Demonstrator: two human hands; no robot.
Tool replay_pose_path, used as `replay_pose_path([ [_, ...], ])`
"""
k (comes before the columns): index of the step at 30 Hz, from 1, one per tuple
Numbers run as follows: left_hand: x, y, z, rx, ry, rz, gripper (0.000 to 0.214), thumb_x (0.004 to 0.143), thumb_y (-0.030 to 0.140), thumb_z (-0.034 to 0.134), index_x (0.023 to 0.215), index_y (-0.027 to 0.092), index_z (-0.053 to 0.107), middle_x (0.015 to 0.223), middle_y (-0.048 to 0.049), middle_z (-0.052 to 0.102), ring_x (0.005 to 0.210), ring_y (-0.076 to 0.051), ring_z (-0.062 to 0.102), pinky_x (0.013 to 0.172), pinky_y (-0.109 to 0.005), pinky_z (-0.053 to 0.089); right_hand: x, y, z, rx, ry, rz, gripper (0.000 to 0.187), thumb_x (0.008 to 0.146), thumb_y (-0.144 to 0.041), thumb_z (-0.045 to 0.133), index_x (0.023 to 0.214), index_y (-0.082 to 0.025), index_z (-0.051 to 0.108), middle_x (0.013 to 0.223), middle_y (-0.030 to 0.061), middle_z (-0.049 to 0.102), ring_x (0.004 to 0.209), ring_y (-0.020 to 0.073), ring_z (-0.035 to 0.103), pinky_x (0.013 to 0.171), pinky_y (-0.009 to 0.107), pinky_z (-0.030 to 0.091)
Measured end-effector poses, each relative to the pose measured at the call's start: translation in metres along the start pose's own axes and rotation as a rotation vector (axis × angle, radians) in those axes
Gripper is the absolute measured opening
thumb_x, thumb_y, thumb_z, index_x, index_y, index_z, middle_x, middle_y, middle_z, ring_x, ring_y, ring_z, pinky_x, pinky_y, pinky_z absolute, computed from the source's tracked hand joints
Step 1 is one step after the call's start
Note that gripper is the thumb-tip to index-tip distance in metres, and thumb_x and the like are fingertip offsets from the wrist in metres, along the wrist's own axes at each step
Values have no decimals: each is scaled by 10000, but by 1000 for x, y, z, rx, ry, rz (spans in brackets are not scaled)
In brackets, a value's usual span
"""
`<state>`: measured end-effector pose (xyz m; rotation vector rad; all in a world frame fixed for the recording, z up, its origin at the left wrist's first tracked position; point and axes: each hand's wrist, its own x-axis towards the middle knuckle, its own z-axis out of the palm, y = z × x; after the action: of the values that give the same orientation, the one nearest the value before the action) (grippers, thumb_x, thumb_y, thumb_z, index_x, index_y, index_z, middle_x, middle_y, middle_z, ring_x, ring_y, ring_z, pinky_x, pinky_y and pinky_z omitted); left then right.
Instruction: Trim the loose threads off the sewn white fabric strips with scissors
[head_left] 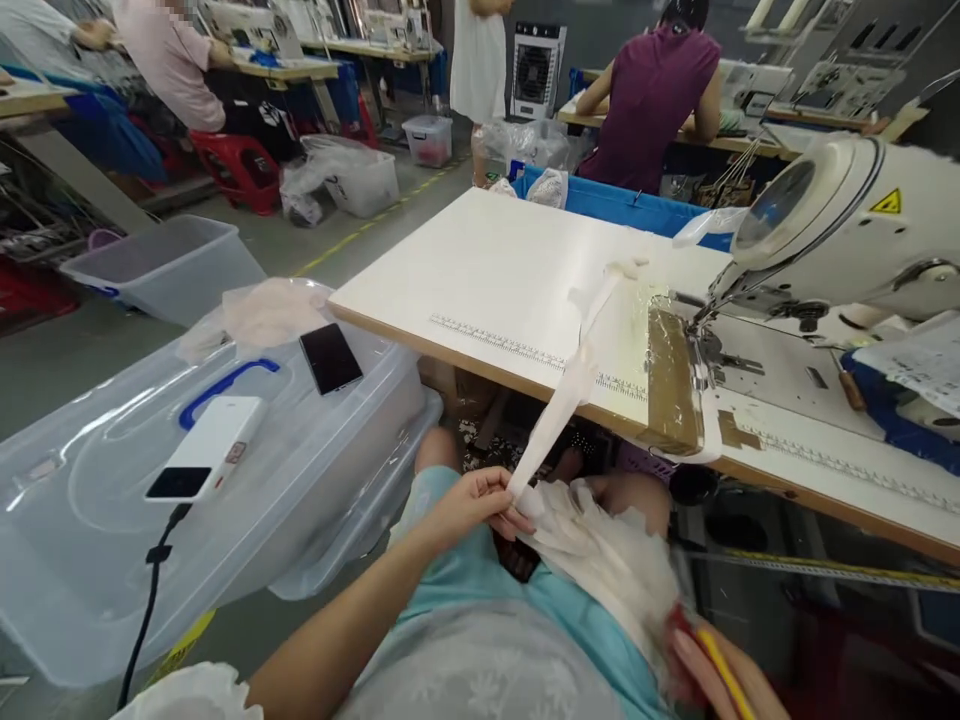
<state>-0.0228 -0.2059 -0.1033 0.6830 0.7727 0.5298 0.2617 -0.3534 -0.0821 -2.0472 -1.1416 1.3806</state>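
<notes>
My left hand [495, 503] is closed in a pinch on a long cream fabric strip [559, 405]. From the fingers the strip runs up over the table edge and onto the white tabletop. A bunched heap of the same pale fabric [600, 550] lies across my lap, to the right of that hand. At the lower right, my right hand [724, 670] is closed around a red-and-yellow tool [721, 665], which looks like thread snips; motion blurs its working end. It is beside the right end of the fabric heap.
A sewing machine [847, 230] stands on the white table [480, 260], right of the strip. To my left, a lidded plastic bin [300, 500] bears a phone [331, 358] and a white power bank [206, 450] with a black cable. Several people sit at machines farther back.
</notes>
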Motion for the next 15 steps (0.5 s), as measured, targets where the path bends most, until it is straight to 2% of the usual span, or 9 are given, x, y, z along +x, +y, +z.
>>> replay_pose_path([
  [2,-6,-1,7,-9,1,-31,507,704,585,773,859,146,573,722,-105,749,708,-216,740,581,-228,550,2,-10,-1,-43,-201,-49,404,908,-598,579,906,-195,611,775,25,584,690,177,572,591,285,515],
  [4,-11,-1,12,-2,11,-52,487,725,582,762,835,142,583,692,-98,745,675,-205,737,564,-215,544,18,-31,4,-122,-442,-150,435,891,-629,569,815,-202,549,709,-1,513,644,165,520,563,276,474],
  [5,-14,-1,13,-1,15,-56,481,729,581,760,816,142,584,677,-96,742,658,-199,734,555,-210,541,28,-42,7,-169,-522,-195,446,891,-632,560,784,-202,513,698,-10,482,628,156,495,546,269,448],
  [9,-19,-4,10,-7,15,-70,474,729,574,766,811,138,599,698,-100,750,673,-200,738,561,-209,548,60,-78,17,-308,-630,-285,494,878,-658,531,700,-211,418,651,-28,400,580,136,406,500,250,328],
  [15,-20,-7,4,-17,20,-98,477,728,574,769,830,127,637,729,-102,756,705,-203,743,581,-213,553,75,-89,20,-435,-669,-315,558,832,-721,539,669,-209,388,646,-36,361,598,130,333,544,258,281],
])
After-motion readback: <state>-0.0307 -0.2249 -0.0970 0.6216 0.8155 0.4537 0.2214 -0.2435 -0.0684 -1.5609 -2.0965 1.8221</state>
